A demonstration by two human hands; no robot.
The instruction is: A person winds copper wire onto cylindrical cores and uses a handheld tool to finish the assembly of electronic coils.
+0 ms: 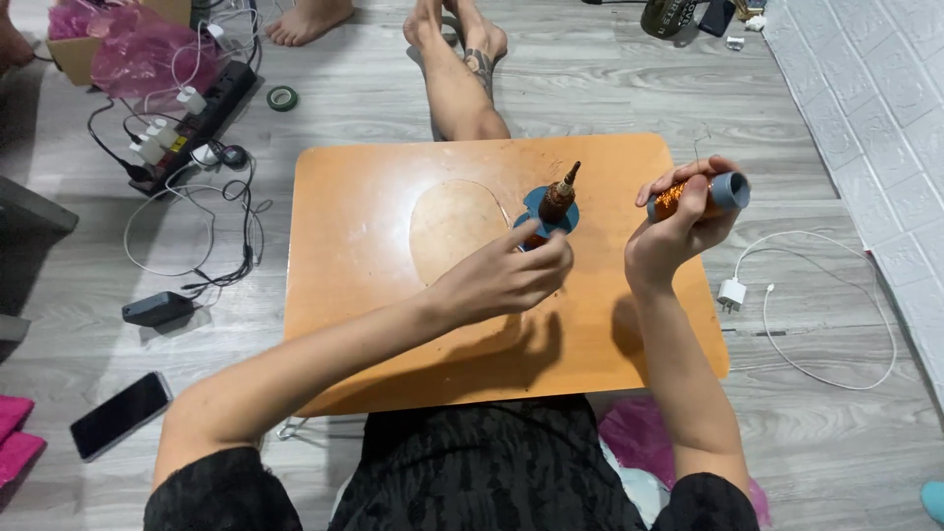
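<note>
- The left hand reached across the orange worktop toward a blue spool that stood near the worktop's middle, a little to the right.
- That spool lay just beyond the left hand's fingers, on their far side; the fingertips touched or nearly touched its near rim, and whether they actually gripped it could not be told.
- The fingers of the left hand were curled loosely together, not spread.
- The blue spool stood upright on its flange, its long axis vertical, with a brown tapered core pointing up and tilted slightly to the far right.
- The right hand was held up over the right edge of the worktop, fingers clamped around a second spool wound with copper wire.
- That copper-wound spool lay roughly level, its long axis running left to right and rising a little toward the right, its grey-blue end cap pointing right and away from the standing spool.
- A thin wire end stuck up from the held spool toward the far side.
- The two spools were apart, the standing one to the left of the held one; the left hand was plainly the nearer to the standing spool.
- Off the worktop, a phone lay on the floor at near left, a power strip with cables at far left.
</note>
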